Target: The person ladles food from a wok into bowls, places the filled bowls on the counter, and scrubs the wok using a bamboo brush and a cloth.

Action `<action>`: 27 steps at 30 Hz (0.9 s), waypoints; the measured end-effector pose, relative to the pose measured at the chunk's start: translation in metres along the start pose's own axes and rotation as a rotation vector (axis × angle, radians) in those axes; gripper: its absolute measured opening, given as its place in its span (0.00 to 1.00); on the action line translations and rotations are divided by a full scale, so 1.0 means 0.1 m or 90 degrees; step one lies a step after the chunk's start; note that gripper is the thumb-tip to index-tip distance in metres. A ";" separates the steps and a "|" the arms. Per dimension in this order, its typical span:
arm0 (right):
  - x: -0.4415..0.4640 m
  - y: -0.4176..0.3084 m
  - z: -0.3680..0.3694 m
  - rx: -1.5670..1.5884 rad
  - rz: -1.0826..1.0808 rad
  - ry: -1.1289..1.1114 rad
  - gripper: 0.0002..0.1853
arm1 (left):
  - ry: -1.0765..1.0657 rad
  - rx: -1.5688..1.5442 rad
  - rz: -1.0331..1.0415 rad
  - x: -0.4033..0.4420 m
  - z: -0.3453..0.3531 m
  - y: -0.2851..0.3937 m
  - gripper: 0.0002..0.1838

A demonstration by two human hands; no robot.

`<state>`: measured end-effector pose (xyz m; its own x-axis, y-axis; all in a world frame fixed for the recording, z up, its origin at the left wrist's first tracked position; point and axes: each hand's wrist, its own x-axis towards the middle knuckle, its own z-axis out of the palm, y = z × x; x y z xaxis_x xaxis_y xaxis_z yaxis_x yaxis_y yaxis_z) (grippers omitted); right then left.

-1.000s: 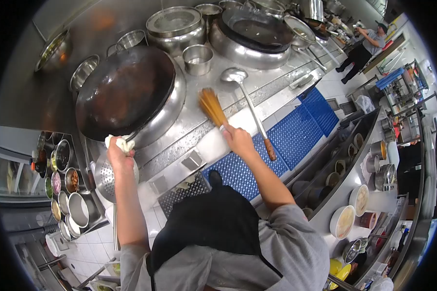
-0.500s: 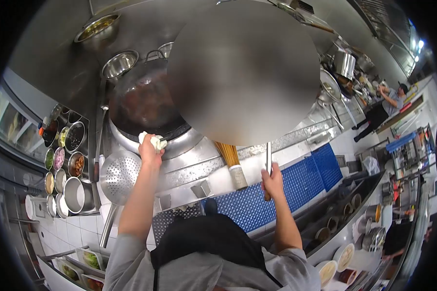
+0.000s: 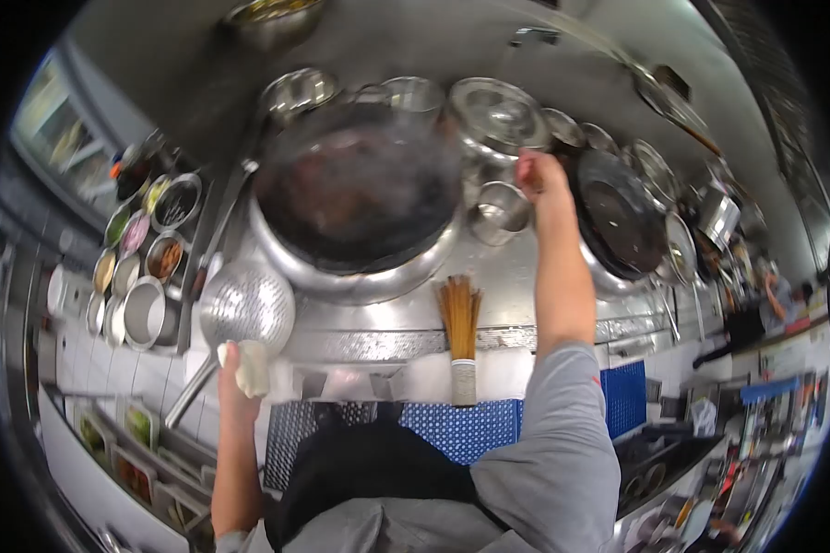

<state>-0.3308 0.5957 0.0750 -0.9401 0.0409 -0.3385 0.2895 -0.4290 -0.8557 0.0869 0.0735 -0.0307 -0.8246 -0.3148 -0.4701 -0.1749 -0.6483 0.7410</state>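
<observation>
My left hand (image 3: 236, 394) is closed on a folded white cloth (image 3: 252, 370), in front of a perforated metal strainer (image 3: 247, 309) whose handle slants down to the left. My right hand (image 3: 546, 175) is stretched to the back of the stove, its fingers curled. Something brownish shows at its fingers, too blurred to name. Near that hand are a small metal pot (image 3: 500, 214) and a lidded pot (image 3: 498, 112). A large dark wok (image 3: 355, 198) with haze over it sits on the burner between my hands.
A bamboo brush (image 3: 461, 336) lies at the stove's front edge. To the right stands a second dark wok (image 3: 618, 217). Several ingredient bowls (image 3: 166, 255) line the left side. A person (image 3: 765, 309) stands far right, and blue matting (image 3: 461, 431) covers the floor.
My right hand has moved from the front edge up to the back of the stove; the long-handled tool it held no longer shows clearly. My left hand, with the cloth, has drawn back from the wok.
</observation>
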 end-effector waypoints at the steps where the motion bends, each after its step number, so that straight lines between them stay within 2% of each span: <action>1: -0.15 -0.09 0.15 0.238 0.029 -0.054 0.08 | 0.012 -0.059 0.020 -0.09 -0.19 0.01 0.26; 3: -0.08 -0.11 0.06 0.383 0.112 -0.176 0.12 | -0.006 -0.132 0.024 -0.26 -0.49 0.07 0.25; 4: -0.20 -0.13 0.14 0.402 0.128 -0.199 0.11 | 0.004 -0.124 0.033 -0.38 -0.44 0.11 0.25; 5: -0.44 -0.14 0.20 0.427 0.140 -0.216 0.11 | -0.022 -0.064 0.074 -0.29 -0.64 0.03 0.26; 7: -0.93 -0.17 0.37 0.482 0.166 -0.252 0.20 | -0.041 -0.030 0.076 -0.29 -0.60 0.06 0.29; 9: -1.29 -0.08 0.48 0.620 0.256 -0.387 0.27 | -0.075 0.005 0.039 -0.25 -0.51 0.09 0.33; 11: -1.77 0.08 0.66 0.700 0.318 -0.411 0.28 | -0.067 0.137 0.054 -0.23 -0.38 0.13 0.31; 13: -2.20 0.35 0.73 0.754 0.338 -0.402 0.29 | 0.006 0.405 0.144 -0.26 -0.28 0.28 0.25; 15: -2.60 0.60 0.78 0.744 0.333 -0.378 0.30 | 0.067 0.862 0.330 -0.30 -0.37 0.53 0.27; 17: -2.81 0.82 0.71 0.692 0.364 -0.296 0.29 | 0.169 1.069 0.418 -0.26 -0.70 0.63 0.30; 18: -2.86 0.91 0.70 0.556 0.332 -0.254 0.27 | 0.194 1.170 0.355 -0.21 -0.92 0.68 0.32; 19: -2.90 0.99 0.66 0.422 0.298 -0.212 0.26 | 0.200 1.217 0.364 -0.24 -1.06 0.74 0.32; 21: -2.94 1.12 0.62 0.078 0.221 -0.149 0.21 | 0.057 1.178 0.070 -0.29 -1.23 0.94 0.30; 23: -3.02 1.11 0.76 -0.317 0.113 -0.051 0.24 | 0.008 1.114 0.051 -0.35 -1.27 0.94 0.29; 24: -2.95 1.09 0.73 -0.393 0.050 -0.058 0.25 | -0.018 1.082 0.046 -0.39 -1.29 0.91 0.29; 26: -2.74 1.04 0.57 -0.541 -0.081 -0.057 0.27 | -0.047 0.896 -0.041 -0.28 -1.79 0.63 0.29; 27: -2.64 0.96 0.57 -0.545 -0.106 -0.034 0.29 | -0.154 0.734 -0.146 -0.37 -1.67 0.67 0.31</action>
<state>-0.0654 0.4920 0.1050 -0.9831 -0.0091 -0.1829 0.1636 0.4053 -0.8994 0.1954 -0.0740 -0.0437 -0.7693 -0.0546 -0.6365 -0.6079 0.3688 0.7031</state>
